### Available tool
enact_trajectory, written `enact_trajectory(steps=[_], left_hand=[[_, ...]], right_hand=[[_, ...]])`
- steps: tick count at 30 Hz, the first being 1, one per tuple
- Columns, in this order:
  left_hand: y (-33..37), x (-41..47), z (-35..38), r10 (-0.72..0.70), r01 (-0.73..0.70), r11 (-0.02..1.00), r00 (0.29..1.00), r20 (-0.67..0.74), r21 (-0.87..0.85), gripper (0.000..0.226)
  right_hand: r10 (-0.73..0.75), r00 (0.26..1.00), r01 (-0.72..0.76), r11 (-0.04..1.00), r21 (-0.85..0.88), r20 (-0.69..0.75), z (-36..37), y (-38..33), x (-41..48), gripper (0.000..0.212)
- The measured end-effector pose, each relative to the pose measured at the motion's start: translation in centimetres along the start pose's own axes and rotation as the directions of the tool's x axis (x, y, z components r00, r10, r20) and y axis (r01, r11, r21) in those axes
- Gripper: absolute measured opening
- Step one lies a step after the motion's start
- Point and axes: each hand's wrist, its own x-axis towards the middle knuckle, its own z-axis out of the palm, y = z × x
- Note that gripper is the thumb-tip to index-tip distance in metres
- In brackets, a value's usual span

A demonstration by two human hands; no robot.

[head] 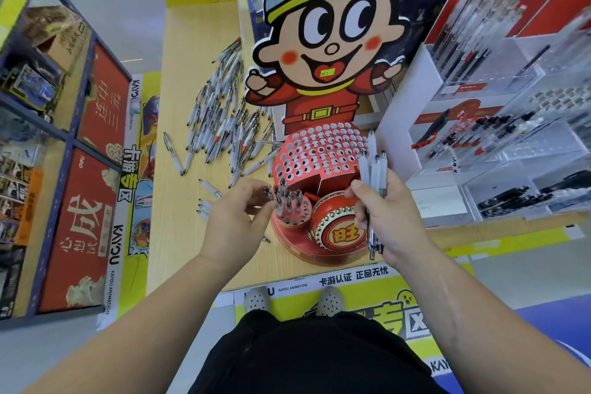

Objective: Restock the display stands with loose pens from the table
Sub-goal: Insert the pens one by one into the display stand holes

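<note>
Here, on a pale wooden table (192, 57) between shop shelves (68, 134), loose pens (220, 112) lie heaped left of a red display stand (319, 150) whose small round holder (292, 217) carries a few upright, the left hand (233, 217) pinching a single pen (268, 192) at its edge, the right hand (388, 217) gripping a bundle of pens (372, 169).

Bare table (179, 243) lies open left of the red stand (319, 150) — farther back the heap of loose pens (220, 112) covers it. The cartoon cutout (326, 41) walls the stand's rear, clear racks (479, 150) crowd its right, a held bundle of pens (372, 169) overhangs that side, and standing pens (289, 198) fill the back holes of the small holder (294, 221).
</note>
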Motion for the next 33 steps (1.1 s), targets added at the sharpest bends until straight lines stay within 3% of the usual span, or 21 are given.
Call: enact_trajectory(steps=[7, 14, 20, 28, 33], left_hand=[[-0.3, 0.4, 0.4, 0.050, -0.051, 0.998, 0.999, 0.021, 0.046, 0.027], [-1.5, 0.2, 0.9, 0.114, -0.125, 0.964, 0.992, 0.059, 0.234, 0.017], [-1.6, 1.1, 1.2, 0.033, -0.054, 0.958, 0.996, 0.078, 0.283, 0.019], [-1.2, 1.6, 0.7, -0.067, 0.045, 0.966, 0.995, 0.080, 0.256, 0.028], [0.3, 2.5, -0.2, -0.093, 0.088, 0.993, 0.994, 0.058, 0.078, 0.015]], right_hand=[[0.005, 1.000, -0.005, 1.000, 0.000, -0.003, 0.1, 0.0, -0.1, 0.011], [0.001, 1.000, -0.001, 1.000, -0.002, -0.002, 0.0, 0.1, 0.0, 0.009], [-0.018, 1.000, 0.019, 1.000, -0.025, 0.008, 0.1, 0.0, 0.1, 0.009], [-0.012, 0.999, 0.014, 0.999, -0.039, 0.042, 0.5, 0.3, 0.3, 0.014], [0.001, 0.998, 0.002, 0.999, -0.039, 0.059, 0.4, 0.2, 0.3, 0.018]])
